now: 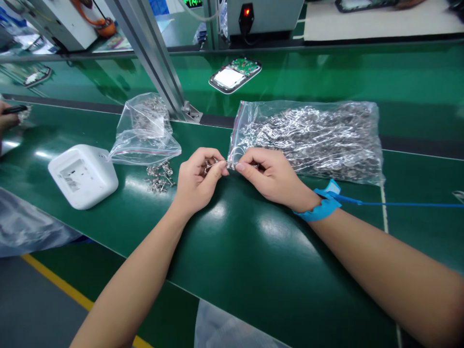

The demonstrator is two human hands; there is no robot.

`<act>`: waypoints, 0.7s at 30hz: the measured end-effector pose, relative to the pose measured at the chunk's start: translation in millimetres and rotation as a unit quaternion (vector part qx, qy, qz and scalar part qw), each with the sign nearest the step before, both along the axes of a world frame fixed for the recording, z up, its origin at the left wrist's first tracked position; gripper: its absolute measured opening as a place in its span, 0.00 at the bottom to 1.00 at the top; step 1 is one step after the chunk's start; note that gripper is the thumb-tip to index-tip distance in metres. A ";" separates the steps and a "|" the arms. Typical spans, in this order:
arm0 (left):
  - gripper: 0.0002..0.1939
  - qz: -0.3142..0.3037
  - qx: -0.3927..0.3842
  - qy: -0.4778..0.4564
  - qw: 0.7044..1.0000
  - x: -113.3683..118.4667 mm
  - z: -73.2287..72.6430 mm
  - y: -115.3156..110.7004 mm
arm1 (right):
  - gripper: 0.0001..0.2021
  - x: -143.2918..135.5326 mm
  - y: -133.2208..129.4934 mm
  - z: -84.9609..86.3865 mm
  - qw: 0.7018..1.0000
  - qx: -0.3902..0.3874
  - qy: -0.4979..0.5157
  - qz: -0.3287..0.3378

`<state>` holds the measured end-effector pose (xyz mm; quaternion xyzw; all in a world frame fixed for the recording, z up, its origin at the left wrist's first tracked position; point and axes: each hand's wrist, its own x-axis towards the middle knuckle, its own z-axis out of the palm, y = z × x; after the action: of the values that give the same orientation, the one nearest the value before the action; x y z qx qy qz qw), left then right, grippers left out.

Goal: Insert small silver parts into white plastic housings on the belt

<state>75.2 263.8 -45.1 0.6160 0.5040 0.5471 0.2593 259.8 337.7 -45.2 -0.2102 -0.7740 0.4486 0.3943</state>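
Note:
My left hand (197,186) and my right hand (273,179) meet fingertip to fingertip over the green bench. Both pinch small shiny metal spring-like pieces (231,165), which show between the thumbs. More wire bits stick out of the curled left fingers. A blue wrist strap (319,209) circles my right wrist, its cord running off to the right. Left of my left hand lies a loose pile of similar metal pieces (159,178). Just behind my right hand rests a large clear zip bag (319,137) packed with metal parts.
A smaller open plastic bag (145,125) of metal parts lies beside a metal post (148,53). At left sits a white plastic housing (87,174). A device with a circuit board (235,75) is on the green surface beyond. Another person's hand (7,118) shows at far left.

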 end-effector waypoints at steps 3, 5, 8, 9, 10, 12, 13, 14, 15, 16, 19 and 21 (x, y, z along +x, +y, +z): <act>0.07 0.010 0.004 -0.030 1.000 1.1 1.5 0.7 | 0.09 -0.4 0.7 -0.2 0.999 0.035 -0.023 0.024; 0.07 0.001 0.003 -0.062 0.998 2.6 4.2 0.8 | 0.08 -0.6 1.6 0.3 0.998 0.044 -0.038 0.036; 0.08 -0.031 -0.009 -0.098 0.995 4.2 7.5 0.3 | 0.08 -0.3 3.1 1.8 0.997 0.034 -0.052 0.048; 0.08 -0.041 -0.014 -0.105 0.993 4.3 7.8 0.1 | 0.09 0.1 3.7 2.2 0.997 0.027 -0.054 0.056; 0.08 -0.048 -0.020 -0.112 0.992 4.2 7.8 0.0 | 0.09 0.6 4.4 2.7 0.996 0.018 -0.055 0.066; 0.08 -0.058 -0.027 -0.124 0.990 3.4 7.2 -0.3 | 0.10 2.0 6.3 3.4 0.995 -0.010 -0.053 0.089; 0.09 -0.061 -0.030 -0.130 0.989 2.9 6.8 -0.4 | 0.11 3.0 7.5 3.8 0.993 -0.028 -0.048 0.100; 0.09 -0.062 -0.032 -0.134 0.989 2.4 6.6 -0.4 | 0.13 4.0 8.8 4.3 0.992 -0.047 -0.041 0.112; 0.09 -0.060 -0.033 -0.137 0.988 2.1 6.6 -0.5 | 0.14 4.9 10.1 4.9 0.990 -0.066 -0.033 0.124; 0.10 -0.057 -0.035 -0.140 0.988 1.9 6.7 -0.6 | 0.16 5.8 11.4 5.5 0.987 -0.083 -0.026 0.135; 0.09 -0.056 -0.037 -0.135 0.989 2.3 7.7 -1.4 | 0.21 7.6 14.1 8.0 0.982 -0.117 -0.018 0.147; 0.08 -0.060 -0.032 -0.123 0.990 3.1 8.4 -2.1 | 0.22 8.1 14.8 9.3 0.981 -0.124 -0.025 0.144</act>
<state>78.3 261.7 -36.7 0.5642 0.4476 0.5861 0.3713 267.9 352.5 -35.9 -0.1551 -0.7440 0.5878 0.2773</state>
